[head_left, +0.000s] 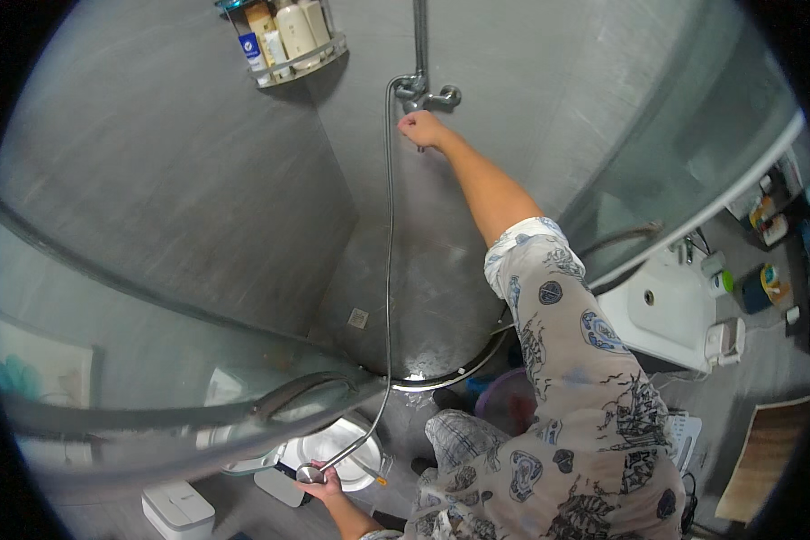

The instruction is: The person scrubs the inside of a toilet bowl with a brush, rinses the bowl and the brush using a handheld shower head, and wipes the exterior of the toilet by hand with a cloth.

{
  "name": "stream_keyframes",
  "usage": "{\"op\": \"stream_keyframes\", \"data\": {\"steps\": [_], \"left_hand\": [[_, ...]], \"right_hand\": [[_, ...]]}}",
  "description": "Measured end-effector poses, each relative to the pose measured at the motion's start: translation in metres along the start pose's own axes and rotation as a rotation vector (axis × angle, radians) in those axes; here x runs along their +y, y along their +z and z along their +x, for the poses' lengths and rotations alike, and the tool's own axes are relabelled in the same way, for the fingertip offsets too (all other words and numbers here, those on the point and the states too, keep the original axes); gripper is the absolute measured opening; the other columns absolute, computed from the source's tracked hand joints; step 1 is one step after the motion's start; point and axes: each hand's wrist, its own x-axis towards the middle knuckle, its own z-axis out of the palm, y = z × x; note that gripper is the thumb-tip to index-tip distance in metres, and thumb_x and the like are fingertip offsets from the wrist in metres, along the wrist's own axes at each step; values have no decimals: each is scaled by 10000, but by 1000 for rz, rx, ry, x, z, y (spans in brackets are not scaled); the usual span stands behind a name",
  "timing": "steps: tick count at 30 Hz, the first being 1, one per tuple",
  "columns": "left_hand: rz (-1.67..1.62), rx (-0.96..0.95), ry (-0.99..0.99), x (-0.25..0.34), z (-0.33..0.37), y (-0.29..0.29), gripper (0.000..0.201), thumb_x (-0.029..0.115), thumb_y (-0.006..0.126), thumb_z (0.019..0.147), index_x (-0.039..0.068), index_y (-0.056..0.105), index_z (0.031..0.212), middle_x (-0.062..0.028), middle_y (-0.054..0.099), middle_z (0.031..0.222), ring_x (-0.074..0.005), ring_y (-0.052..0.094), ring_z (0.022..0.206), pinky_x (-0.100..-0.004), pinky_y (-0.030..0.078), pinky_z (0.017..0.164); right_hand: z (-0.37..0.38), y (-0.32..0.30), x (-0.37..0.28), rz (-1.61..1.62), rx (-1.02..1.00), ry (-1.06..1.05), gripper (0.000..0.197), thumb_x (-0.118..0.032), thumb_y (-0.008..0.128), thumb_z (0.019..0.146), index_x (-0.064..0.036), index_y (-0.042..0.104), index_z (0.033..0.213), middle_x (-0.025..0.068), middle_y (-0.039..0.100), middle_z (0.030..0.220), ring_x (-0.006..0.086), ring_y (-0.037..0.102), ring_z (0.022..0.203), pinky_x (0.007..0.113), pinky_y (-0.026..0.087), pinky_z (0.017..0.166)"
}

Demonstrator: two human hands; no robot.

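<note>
- Shower head (310,474): well below and left of the mixer tap (448,95); the left hand's (330,486) fingers close around its neck. Likely light, rigid, slippery if wet; best held by the handle.
- Hose (389,225): hangs from the mixer tap; probably flexible but springy, tugging slightly.
- Right hand (426,129): just below the mixer tap, fingers curled; I cannot tell whether they pinch anything.
</note>
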Motion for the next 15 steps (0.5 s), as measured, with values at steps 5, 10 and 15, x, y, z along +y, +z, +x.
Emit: {"op": "stream_keyframes", "data": {"steps": [5, 10, 15], "left_hand": [[113, -65, 138, 4, -17, -8, 625, 602, 611, 787, 63, 533, 1093, -127, 587, 934, -240, 601, 784, -378, 542, 653], [220, 12, 215, 1, -21, 13, 711, 652, 492, 827, -8, 477, 1091, -181, 559, 914, -292, 562, 801, -438, 534, 688], [282, -24, 234, 4, 5, -13, 759, 684, 447, 834, -52, 512, 1005, -206, 567, 900, -310, 540, 770, -434, 502, 689]], "right_hand": [[28, 47, 60, -99, -20, 120, 293, -293, 578, 790, -68, 705, 928, 169, 694, 890, 291, 678, 802, 394, 520, 745], [58, 45, 90, -274, -67, 17, 330, -287, 552, 771, 8, 681, 846, 207, 686, 847, 319, 676, 815, 421, 518, 738], [48, 79, 122, -220, 103, 263, 486, -375, 643, 797, -47, 597, 1153, 173, 623, 1158, 288, 610, 1025, 385, 503, 815]]}}
